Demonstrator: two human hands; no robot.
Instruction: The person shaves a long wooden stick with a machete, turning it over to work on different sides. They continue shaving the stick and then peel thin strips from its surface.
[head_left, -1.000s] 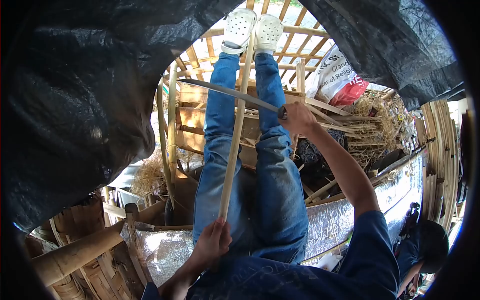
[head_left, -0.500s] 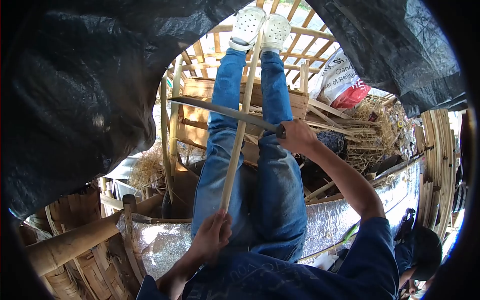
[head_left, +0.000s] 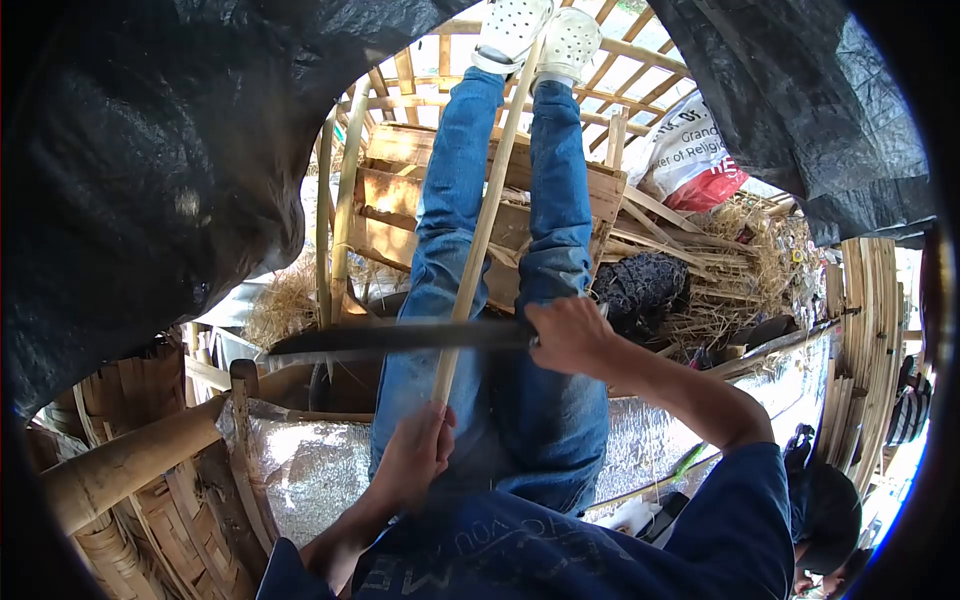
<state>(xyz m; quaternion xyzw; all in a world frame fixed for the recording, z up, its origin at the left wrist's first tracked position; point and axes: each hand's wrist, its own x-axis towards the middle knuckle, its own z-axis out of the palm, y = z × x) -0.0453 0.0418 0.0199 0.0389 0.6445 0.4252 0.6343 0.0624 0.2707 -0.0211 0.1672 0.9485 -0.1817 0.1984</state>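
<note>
My left hand is closed around the near end of a long pale bamboo strip. The strip runs away from me between my jeans-clad legs, its far end between my white clogs. In my right hand is the dark handle of a machete. Its long blade, smeared by motion, lies crosswise over the strip a little ahead of my left hand and points left above my thighs.
Wooden crates stand beneath my legs. Split wood and straw lie to the right, near a white and red sack. Black plastic sheeting hangs at both sides. A thick bamboo pole is at lower left; another person sits at lower right.
My right hand has drawn the machete along the strip toward me, and the blade is now close to my left hand. The left hand keeps its hold on the strip.
</note>
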